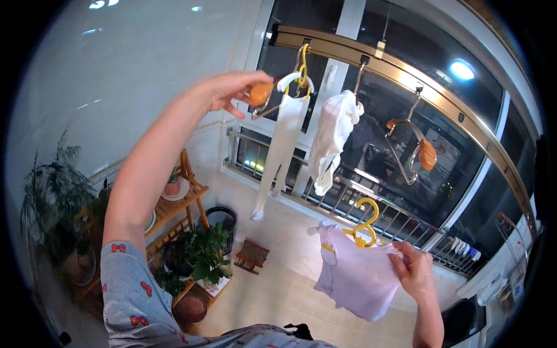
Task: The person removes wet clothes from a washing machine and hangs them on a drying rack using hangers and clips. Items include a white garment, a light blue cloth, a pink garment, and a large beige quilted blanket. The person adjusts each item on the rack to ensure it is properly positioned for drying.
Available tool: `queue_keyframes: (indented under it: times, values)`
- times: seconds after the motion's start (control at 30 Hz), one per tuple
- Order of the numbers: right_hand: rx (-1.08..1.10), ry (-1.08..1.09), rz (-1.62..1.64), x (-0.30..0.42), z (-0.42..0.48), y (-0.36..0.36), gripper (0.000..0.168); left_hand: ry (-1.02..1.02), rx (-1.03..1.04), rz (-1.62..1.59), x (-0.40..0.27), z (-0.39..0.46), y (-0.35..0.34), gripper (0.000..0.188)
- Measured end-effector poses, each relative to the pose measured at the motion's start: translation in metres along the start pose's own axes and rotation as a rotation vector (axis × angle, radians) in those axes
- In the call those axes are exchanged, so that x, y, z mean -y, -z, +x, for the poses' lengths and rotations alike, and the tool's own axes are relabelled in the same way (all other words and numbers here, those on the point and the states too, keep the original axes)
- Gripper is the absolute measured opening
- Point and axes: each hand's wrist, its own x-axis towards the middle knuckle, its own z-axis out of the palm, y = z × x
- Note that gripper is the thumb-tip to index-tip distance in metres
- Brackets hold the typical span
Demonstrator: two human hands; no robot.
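My left hand (pixel 237 93) is raised at the upper left, its fingers spread around the orange end of a metal clothes hanger (pixel 261 96); whether it grips it I cannot tell. Beside it, white tights (pixel 287 126) hang from a yellow and white hanger under the drying rail. At the lower right my right hand (pixel 413 267) pinches the shoulder of a small pale pink top (pixel 357 278). A yellow plastic hanger (pixel 367 224) is inside that top, its hook pointing up. White garments (pixel 333 135) hang to the right of the tights.
A gold drying rail (pixel 400 69) crosses in front of the windows, with a metal hanger (pixel 409 130) on it. Below runs a metal railing (pixel 383 217). At left stand a wooden plant shelf (pixel 174 209), potted plants (pixel 204 256), a black bin (pixel 224 217) and a small wooden stool (pixel 251 256).
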Motion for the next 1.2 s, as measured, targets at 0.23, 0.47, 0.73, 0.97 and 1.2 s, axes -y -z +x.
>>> queue_keyframes:
  times: [0.23,0.47,0.73,0.97,1.2]
  values:
    - [-0.054,-0.044,0.019,0.0,-0.009,-0.004,0.019,-0.096,-0.044,-0.243,0.024,0.026,-0.024,0.027]
    - [-0.089,-0.037,0.041,0.002,-0.007,-0.018,0.021,-0.21,-0.104,-0.5,0.038,0.042,-0.028,0.026]
    - [-0.136,-0.002,0.053,-0.009,-0.006,-0.03,0.022,-0.351,-0.118,-0.497,0.068,0.046,-0.04,0.026]
    - [-0.102,-0.054,0.119,-0.019,-0.007,-0.044,0.021,-0.351,-0.125,-0.657,0.08,0.045,-0.053,0.03]
    - [-0.106,0.0,0.116,-0.023,-0.007,-0.058,0.021,-0.406,-0.152,-0.57,0.1,0.065,-0.032,0.029]
